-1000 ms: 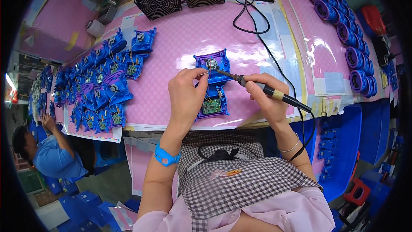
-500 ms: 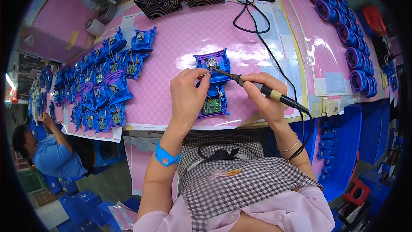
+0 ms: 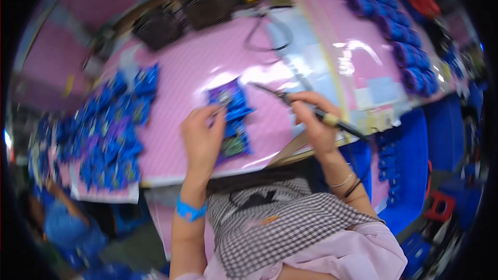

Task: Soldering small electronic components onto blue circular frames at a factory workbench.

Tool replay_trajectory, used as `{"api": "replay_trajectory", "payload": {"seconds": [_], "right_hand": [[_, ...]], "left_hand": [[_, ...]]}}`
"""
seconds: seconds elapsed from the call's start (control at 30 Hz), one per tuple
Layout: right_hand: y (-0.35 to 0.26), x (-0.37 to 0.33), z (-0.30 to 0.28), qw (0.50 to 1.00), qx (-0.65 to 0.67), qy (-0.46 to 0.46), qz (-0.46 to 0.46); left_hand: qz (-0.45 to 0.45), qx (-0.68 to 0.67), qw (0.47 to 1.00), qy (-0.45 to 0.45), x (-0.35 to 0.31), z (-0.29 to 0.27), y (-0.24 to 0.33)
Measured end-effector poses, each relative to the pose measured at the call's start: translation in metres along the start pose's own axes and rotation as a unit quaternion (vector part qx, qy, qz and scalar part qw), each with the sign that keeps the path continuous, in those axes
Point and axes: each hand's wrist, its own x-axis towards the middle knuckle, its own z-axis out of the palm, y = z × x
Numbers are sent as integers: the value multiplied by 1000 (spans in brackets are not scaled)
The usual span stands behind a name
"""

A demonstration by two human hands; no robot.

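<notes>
The picture is smeared by motion. My right hand (image 3: 315, 119) grips a soldering iron (image 3: 342, 124) like a pen. Its dark tip points left and stands apart from the blue plastic housing (image 3: 237, 99), over the pink mat. At that housing's left side my left hand (image 3: 201, 135) has thumb and forefinger pinched together; what lies between them is too blurred to make out. A round metal part sits in the housing. Just below it, nearer me, lies another blue piece with a green circuit board (image 3: 234, 146), partly beside my left fingers.
Many blue housings (image 3: 111, 140) crowd the bench's left. Two dark fans (image 3: 206, 8) stand at the back, beside a looped black cable (image 3: 249, 39). Rows of blue ring-shaped parts (image 3: 410, 54) line the right. A blue bin (image 3: 410, 176) sits below right. A person in blue (image 3: 67, 228) works far left.
The iron's tip has come away from the housing, to its right. The whole view has turned and shifted, so the bench appears lower and further left. My left hand stays at the housing.
</notes>
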Motion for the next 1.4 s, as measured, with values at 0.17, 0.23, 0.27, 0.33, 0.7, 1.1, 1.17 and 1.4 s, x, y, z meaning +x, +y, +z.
{"api": "replay_trajectory", "payload": {"seconds": [0.17, 0.23, 0.27, 0.33, 0.7, 1.1, 1.17, 1.4], "right_hand": [[7, 6, -11, 992, 95, 86, -13], [5, 10, -29, 988, 88, 118, -37], [4, 15, -39, 983, 96, 153, -37], [4, 25, -55, 969, 98, 219, -51], [110, 123, -231, 478, -582, 653, -80], [207, 120, -414, 625, -522, 581, 7], [212, 122, -421, 635, -504, 585, -15], [103, 75, -223, 740, -377, 518, -206]], "left_hand": [[-40, 11, 999, -14, -7, 1, -7], [-20, 5, 1000, -21, -8, 3, -5], [-22, -4, 1000, -22, -7, 6, -5], [-12, -21, 999, -33, -5, 7, -4], [111, 234, 960, -109, -15, -2, 35], [-11, 285, 956, -67, -44, -78, -24], [-76, 317, 943, -61, -51, -102, -31], [-86, 307, 946, 54, -59, -112, -56]]}}
